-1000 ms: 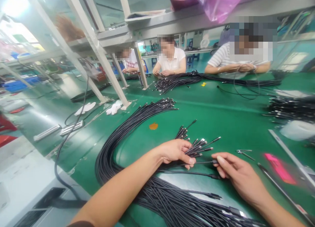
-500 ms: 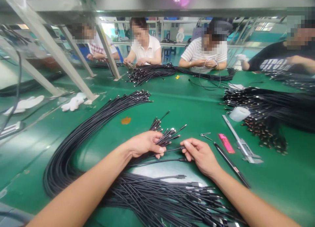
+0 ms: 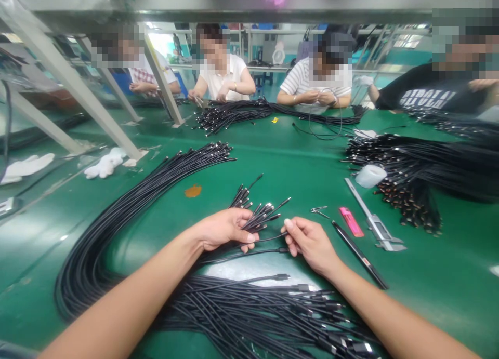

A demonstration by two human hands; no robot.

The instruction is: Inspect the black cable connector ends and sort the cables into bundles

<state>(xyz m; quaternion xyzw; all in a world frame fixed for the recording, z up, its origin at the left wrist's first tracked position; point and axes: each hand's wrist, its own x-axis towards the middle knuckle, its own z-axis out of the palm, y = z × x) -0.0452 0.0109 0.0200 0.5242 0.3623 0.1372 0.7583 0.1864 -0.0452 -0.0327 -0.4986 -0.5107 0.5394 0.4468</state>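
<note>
1. A big work room, with a long green table [image 3: 448, 281] under a gray metal shelf [image 3: 249, 0] on slanted legs.
2. Four co-workers on the far sides of the table: one in a plaid shirt [image 3: 146, 74], one in a white shirt [image 3: 222, 83], one in a striped shirt [image 3: 312, 86], and one in a black T-shirt [image 3: 424, 98].
3. In front of the striped shirt and the white shirt, a long bundle of cables [image 3: 237, 115] on the table.
4. Left hand [image 3: 222, 229]: fingers curled shut around a bunch of black cables [image 3: 249, 226], with small metal plugs [image 3: 265, 213] fanned out just past the fingertips.
5. Right hand [image 3: 310, 242]: thumb and fingers pinched on one thin black cable [image 3: 273, 237], close to its end.
6. Both hands near each other, not touching, with that thin cable running between them.
7. More of the cables in a big curved loop [image 3: 113, 234] on the left and a thick heap [image 3: 253, 312] under the arms.
8. To the right of the hands: small tweezers [image 3: 319, 210], a pink tool [image 3: 351, 222], a black pen [image 3: 359, 254], a steel caliper [image 3: 380, 229], a white tape roll [image 3: 370, 175], and a large cable pile [image 3: 413, 161].
9. Farther left, on the table: a white cloth [image 3: 104, 162] and a small orange spot [image 3: 193, 191].
</note>
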